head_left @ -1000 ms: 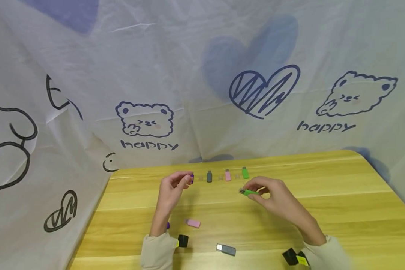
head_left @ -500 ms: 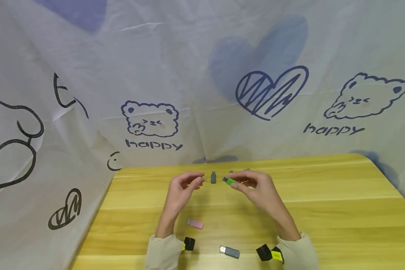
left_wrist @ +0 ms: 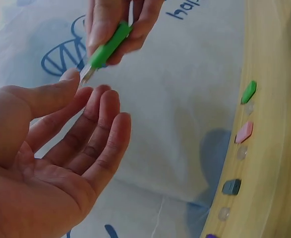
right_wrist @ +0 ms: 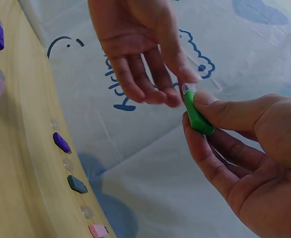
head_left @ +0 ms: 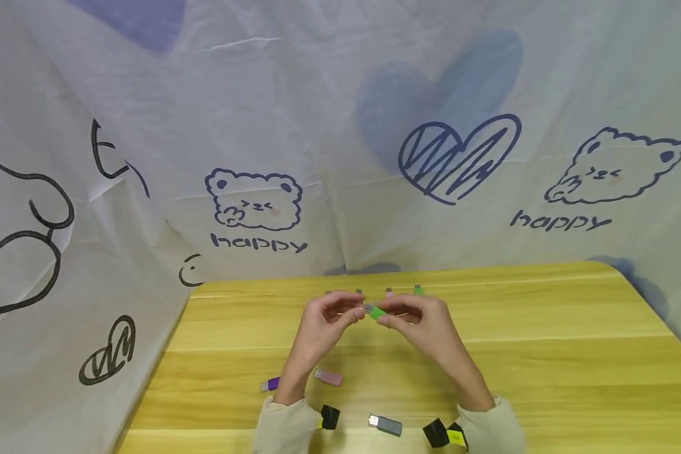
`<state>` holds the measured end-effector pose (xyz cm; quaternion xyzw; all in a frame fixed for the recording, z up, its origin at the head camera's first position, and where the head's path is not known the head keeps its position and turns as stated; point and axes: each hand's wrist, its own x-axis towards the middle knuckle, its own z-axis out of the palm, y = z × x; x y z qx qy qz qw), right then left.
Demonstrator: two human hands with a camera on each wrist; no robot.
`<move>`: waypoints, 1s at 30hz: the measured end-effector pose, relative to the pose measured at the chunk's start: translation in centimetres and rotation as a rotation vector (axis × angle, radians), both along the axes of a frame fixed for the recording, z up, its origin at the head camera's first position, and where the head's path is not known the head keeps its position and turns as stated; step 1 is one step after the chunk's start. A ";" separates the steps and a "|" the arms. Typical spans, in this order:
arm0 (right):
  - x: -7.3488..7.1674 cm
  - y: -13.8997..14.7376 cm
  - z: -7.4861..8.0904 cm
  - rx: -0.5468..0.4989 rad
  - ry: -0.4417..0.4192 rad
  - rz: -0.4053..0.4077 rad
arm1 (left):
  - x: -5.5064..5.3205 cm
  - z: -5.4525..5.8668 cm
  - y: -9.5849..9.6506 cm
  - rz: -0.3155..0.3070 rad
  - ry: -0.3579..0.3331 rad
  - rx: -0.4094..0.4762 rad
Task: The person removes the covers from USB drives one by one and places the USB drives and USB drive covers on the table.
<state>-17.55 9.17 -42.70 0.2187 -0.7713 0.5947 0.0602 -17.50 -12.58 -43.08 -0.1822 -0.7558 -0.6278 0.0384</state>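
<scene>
My right hand [head_left: 422,318] pinches a green USB flash drive [head_left: 376,312] by its body, thumb on one side and fingers on the other. Over the drive's plug sits a small clear cap [right_wrist: 188,88]. My left hand [head_left: 326,325] pinches the tip of that cap between thumb and index finger, while its other fingers are spread loosely. Both hands meet above the table. Behind them, at the table's back, stretches a row with a green flash drive [left_wrist: 249,92], a pink one [left_wrist: 244,132], a grey one [left_wrist: 231,187] and a purple one [right_wrist: 62,142].
Small clear pieces [left_wrist: 242,152] lie between the drives in the row. Nearer me are a purple flash drive [head_left: 271,383], a pink flash drive [head_left: 328,378] and a grey flash drive [head_left: 385,424] on the wooden table [head_left: 545,353]. A printed cloth [head_left: 340,126] hangs behind.
My right hand has moved left with the green flash drive, and my left hand has moved right to meet its plug end. The drives on the table have stayed put.
</scene>
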 end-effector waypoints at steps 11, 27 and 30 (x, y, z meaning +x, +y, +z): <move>0.1 -0.6 -0.3 0.039 0.029 0.004 | 0.3 0.0 0.8 0.031 0.021 0.017; 0.1 -0.7 -0.2 0.041 0.044 0.026 | 0.4 0.3 0.6 0.075 -0.058 0.059; 0.1 -0.6 -0.1 0.058 0.047 0.017 | 0.3 0.4 0.4 0.099 -0.064 0.085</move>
